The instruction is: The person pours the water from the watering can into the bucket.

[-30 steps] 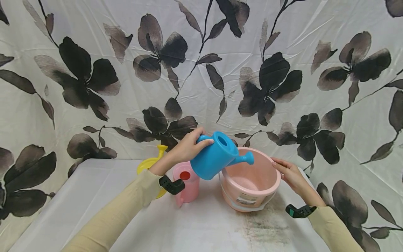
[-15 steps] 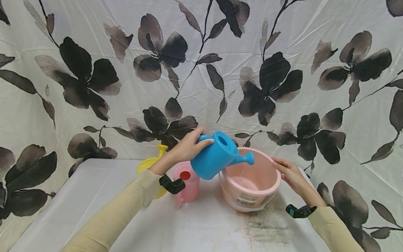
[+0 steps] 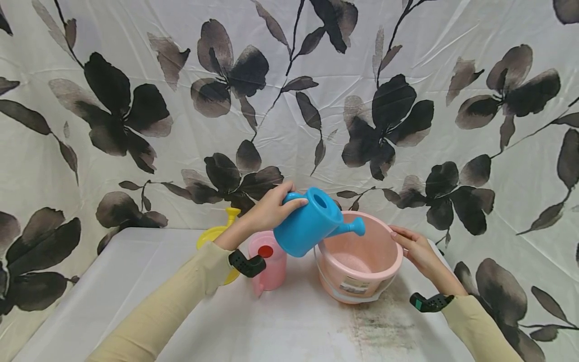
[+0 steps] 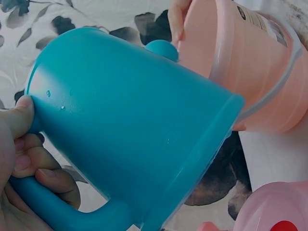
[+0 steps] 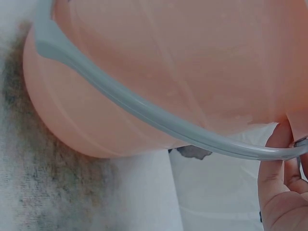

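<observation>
My left hand (image 3: 271, 211) grips the handle of a blue watering can (image 3: 305, 223), fingers wrapped round it and thumb on the upper edge. The can is held in the air, tilted to the right, its spout over the opening of a pink bucket (image 3: 332, 274). In the left wrist view a few droplets cling to the can's side (image 4: 130, 110). My right hand (image 3: 422, 254) holds the bucket by the right side of its rim. The bucket's grey handle (image 5: 163, 120) hangs down along its outside. No water shows leaving the spout.
A pink watering can (image 3: 276, 274) with a red opening stands left of the bucket, below the blue can. Behind my left wrist is a yellow watering can (image 3: 210, 235), partly hidden. The white table (image 3: 253, 327) bears a dark stain (image 3: 380, 327). A flower-patterned cloth (image 3: 316, 125) hangs behind.
</observation>
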